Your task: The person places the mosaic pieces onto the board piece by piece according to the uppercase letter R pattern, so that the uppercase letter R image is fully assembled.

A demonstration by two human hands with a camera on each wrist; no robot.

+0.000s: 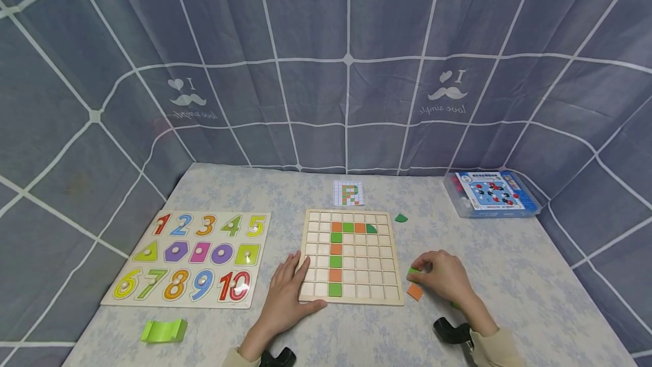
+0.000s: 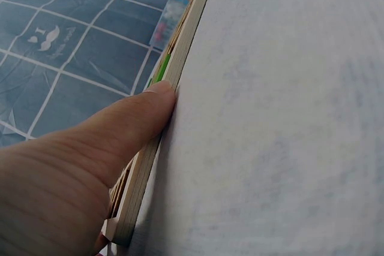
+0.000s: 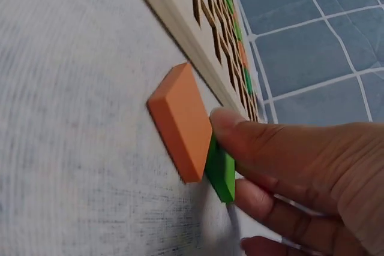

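The right hand [image 1: 441, 274] is pinching a green tile [image 3: 221, 171] beside an orange tile [image 1: 415, 291], just right of the grid board [image 1: 363, 264], whose compartments are holding 9 pieces [image 1: 335, 261]. The left hand [image 1: 286, 295], fingers extended, grasping nothing, is resting against the board's near-left corner.

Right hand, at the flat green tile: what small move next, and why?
Probably lift the flat green tile away from the orange square tile toward the pale wooden grid board: the right hand pinches it, the left hand rests at the board's edge, and the board is only partly filled.
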